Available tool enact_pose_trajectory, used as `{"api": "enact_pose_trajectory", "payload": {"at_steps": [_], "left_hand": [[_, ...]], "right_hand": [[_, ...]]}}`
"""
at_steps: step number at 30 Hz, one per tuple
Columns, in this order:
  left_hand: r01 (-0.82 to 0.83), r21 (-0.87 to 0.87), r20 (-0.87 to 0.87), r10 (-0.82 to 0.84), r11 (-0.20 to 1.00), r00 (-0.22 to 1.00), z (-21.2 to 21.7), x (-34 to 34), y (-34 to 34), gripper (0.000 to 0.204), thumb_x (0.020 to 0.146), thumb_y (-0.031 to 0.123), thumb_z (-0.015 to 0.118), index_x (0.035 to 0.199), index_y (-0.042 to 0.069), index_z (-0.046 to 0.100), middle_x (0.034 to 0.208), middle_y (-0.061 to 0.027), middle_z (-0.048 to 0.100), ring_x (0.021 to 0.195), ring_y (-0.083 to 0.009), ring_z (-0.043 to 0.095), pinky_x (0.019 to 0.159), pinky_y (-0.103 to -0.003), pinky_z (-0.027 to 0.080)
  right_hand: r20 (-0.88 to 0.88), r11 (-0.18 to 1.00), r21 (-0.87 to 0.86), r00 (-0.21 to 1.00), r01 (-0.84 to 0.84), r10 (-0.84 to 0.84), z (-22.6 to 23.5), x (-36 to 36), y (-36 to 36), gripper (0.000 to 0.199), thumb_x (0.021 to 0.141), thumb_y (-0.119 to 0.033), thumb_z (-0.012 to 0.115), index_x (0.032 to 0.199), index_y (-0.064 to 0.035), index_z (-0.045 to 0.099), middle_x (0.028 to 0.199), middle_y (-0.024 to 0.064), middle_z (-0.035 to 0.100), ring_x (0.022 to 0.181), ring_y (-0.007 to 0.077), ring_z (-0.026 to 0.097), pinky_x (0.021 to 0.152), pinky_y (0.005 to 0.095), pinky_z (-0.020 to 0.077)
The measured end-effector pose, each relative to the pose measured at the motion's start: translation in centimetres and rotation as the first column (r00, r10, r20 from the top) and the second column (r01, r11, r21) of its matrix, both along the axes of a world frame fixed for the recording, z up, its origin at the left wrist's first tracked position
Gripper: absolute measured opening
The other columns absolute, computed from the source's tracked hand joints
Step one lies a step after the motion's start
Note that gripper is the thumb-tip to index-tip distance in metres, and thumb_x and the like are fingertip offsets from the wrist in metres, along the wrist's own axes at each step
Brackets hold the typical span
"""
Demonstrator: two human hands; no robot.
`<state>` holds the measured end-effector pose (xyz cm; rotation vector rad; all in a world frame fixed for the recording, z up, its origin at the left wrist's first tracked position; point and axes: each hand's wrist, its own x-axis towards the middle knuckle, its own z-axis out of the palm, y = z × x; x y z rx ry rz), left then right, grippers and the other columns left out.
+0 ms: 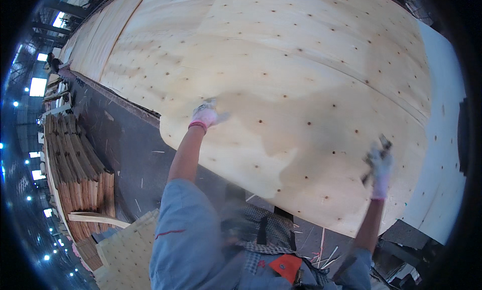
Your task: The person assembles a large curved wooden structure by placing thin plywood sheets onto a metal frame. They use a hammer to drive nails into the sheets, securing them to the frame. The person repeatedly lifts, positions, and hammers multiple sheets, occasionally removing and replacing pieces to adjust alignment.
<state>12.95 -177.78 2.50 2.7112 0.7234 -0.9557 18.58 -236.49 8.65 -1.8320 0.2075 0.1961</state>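
A large, thin sheet of pale wood veneer (301, 89), dotted with small dark knots, fills most of the view and bows upward, its near edge curling above the dark floor (130, 154). It lies over a long run of similar pale sheets (100, 39) that stretches away toward the upper left.

The left hand (205, 114), in a white glove with a pink cuff, is at the sheet's near left edge; the fingers appear closed on that edge, though blur hides the exact grip. The right hand (380, 164), also in a white glove, is raised against the sheet's lower right part and seems to hold a small dark object (384, 142); whether its fingers also pinch the veneer cannot be told.

Judging from the lifted, curved edge, the sheet is partly raised and in mid-handling: it is not lying flat, and its far part merges with the layers behind.

To the left stands a stack of darker wooden strips (75, 164), with a lighter perforated board (128, 245) at the lower left. Splinters (321, 255) lie on the floor near the person's body. Ceiling lights (37, 87) shine along the left rim.
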Motion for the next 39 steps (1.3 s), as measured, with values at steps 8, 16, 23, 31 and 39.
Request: {"api": "enact_pose_trajectory", "payload": {"at_steps": [8, 16, 23, 31, 39], "left_hand": [[0.225, -0.338, 0.323, -0.112, 0.914, 0.940, -1.3, -4.0, 9.0, 0.089, 0.084, 0.067, 0.062, 0.149, 0.007, 0.048, 0.156, -0.0193, 0.042, 0.146, -0.0306, 0.038, 0.119, -0.040, 0.032], [-0.034, -0.338, 0.235, 0.119, 0.941, 0.965, 1.8, -5.5, 15.1, 0.085, 0.089, 0.068, 0.054, 0.148, 0.007, 0.049, 0.156, -0.0177, 0.043, 0.146, -0.0318, 0.038, 0.122, -0.039, 0.026], [0.015, -0.527, 0.244, 0.134, 0.850, 0.960, 1.9, -3.7, 17.7, 0.079, 0.089, 0.068, 0.051, 0.136, 0.006, 0.061, 0.143, -0.0171, 0.057, 0.138, -0.0340, 0.047, 0.118, -0.042, 0.031], [0.129, -0.489, 0.240, -0.009, 0.863, 0.971, 1.0, -1.3, 18.1, 0.062, 0.086, 0.058, 0.057, 0.116, 0.006, 0.074, 0.119, -0.0157, 0.072, 0.114, -0.0321, 0.067, 0.100, -0.045, 0.049], [0.137, -0.445, 0.212, -0.045, 0.885, 0.976, 1.3, -0.3, 17.4, 0.057, 0.084, 0.058, 0.060, 0.112, 0.011, 0.076, 0.118, -0.0108, 0.073, 0.111, -0.0327, 0.068, 0.099, -0.050, 0.047]], "right_hand": [[0.231, 0.948, -0.059, 0.919, -0.314, 0.319, -5.1, -5.3, 29.4, 0.061, 0.098, 0.002, 0.054, 0.156, -0.0059, 0.034, 0.130, 0.0154, 0.064, 0.108, 0.0140, 0.061, 0.083, 0.0283, 0.0536], [-0.203, 0.963, -0.105, 0.953, -0.248, 0.224, -6.5, -0.4, 36.7, 0.041, 0.105, -0.019, 0.054, 0.141, 0.0001, 0.049, 0.103, 0.0140, 0.070, 0.087, 0.0176, 0.070, 0.078, 0.0300, 0.0592], [-0.252, 0.160, -0.504, 0.322, -0.849, 0.913, -8.1, -9.2, 53.7, 0.039, 0.100, -0.035, 0.061, 0.125, -0.0055, 0.055, 0.084, 0.0080, 0.068, 0.073, 0.0186, 0.067, 0.068, 0.0362, 0.0563], [-0.109, 0.270, -0.296, 0.313, -0.916, 0.943, -16.7, -9.8, 65.3, 0.038, 0.102, -0.034, 0.054, 0.132, -0.0105, 0.049, 0.126, 0.0126, 0.059, 0.120, 0.0258, 0.058, 0.105, 0.0387, 0.0440], [-0.511, -0.212, -0.645, 0.208, -0.735, 0.834, -8.7, -9.2, 74.3, 0.025, 0.103, -0.031, 0.052, 0.106, -0.0101, 0.067, 0.100, 0.0101, 0.066, 0.105, 0.0298, 0.062, 0.096, 0.0379, 0.0485]]}}
